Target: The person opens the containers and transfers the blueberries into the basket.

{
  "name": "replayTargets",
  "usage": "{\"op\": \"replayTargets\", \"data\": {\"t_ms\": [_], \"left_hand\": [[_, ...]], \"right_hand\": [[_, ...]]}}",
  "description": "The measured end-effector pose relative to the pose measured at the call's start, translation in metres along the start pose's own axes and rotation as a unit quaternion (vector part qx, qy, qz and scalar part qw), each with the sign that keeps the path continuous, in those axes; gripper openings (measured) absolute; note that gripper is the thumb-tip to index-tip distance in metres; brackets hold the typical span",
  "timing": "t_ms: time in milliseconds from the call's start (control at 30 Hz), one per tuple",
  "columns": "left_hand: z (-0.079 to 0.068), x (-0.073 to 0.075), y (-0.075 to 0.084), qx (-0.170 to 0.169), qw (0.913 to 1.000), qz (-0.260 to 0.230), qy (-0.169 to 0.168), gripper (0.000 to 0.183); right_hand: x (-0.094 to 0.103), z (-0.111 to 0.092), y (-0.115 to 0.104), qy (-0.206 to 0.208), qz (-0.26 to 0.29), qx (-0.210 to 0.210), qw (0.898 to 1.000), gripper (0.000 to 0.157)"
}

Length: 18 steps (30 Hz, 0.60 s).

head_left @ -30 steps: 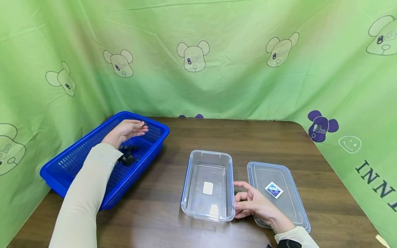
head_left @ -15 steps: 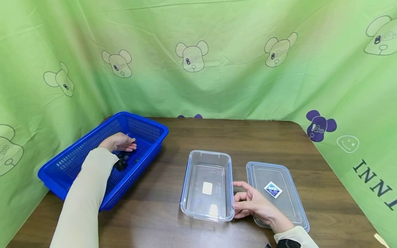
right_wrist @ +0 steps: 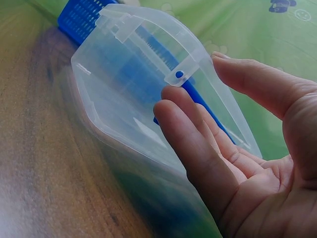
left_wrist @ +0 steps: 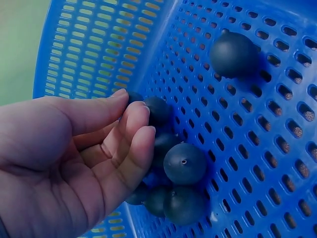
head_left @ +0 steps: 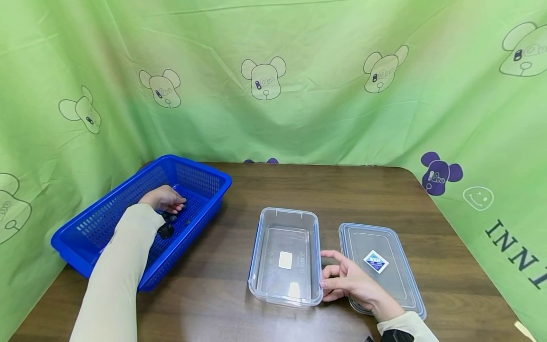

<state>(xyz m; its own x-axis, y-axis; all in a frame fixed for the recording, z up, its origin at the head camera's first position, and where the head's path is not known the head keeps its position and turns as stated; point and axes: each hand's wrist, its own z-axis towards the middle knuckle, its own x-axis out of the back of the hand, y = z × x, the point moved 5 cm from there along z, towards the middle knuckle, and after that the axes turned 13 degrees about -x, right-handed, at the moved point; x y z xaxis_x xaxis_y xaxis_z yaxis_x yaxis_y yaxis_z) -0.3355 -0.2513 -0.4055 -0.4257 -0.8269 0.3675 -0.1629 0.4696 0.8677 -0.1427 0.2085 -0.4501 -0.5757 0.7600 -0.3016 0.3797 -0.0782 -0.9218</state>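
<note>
In the head view my left hand point(head_left: 163, 197) reaches down into a blue plastic basket point(head_left: 107, 201). Thumb and fingertips come together there on a dark, grape-like ball point(left_wrist: 134, 98), which the fingers mostly hide in the left wrist view. Several more such balls point(left_wrist: 185, 163) lie clustered under the fingers, and a single ball point(left_wrist: 234, 54) sits apart on the basket floor. My right hand point(head_left: 354, 286) rests against the right side of a clear plastic box point(head_left: 285, 285), fingers relaxed along its outer wall. By the right wrist view, the thumb reaches the box's rim near a clasp point(right_wrist: 179, 74).
A clear lid point(head_left: 397, 285) with blue edging and a diamond sticker lies on the table just right of the box, partly under my right wrist. The wooden table point(head_left: 239, 190) meets a green curtain point(head_left: 320, 128) behind and at both sides.
My left hand has dropped from above the basket's far side down toward its floor and slightly left, fingertips still together. The right hand, box and lid stay where they were.
</note>
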Motion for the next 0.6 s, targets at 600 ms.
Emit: {"op": "replayTargets", "data": {"t_ms": [600], "left_hand": [[-0.002, 0.006, 0.021, -0.066, 0.9974, -0.013, 0.026, 0.036]], "right_hand": [[0.000, 0.000, 0.001, 0.001, 0.001, -0.004, 1.000, 0.070]]}}
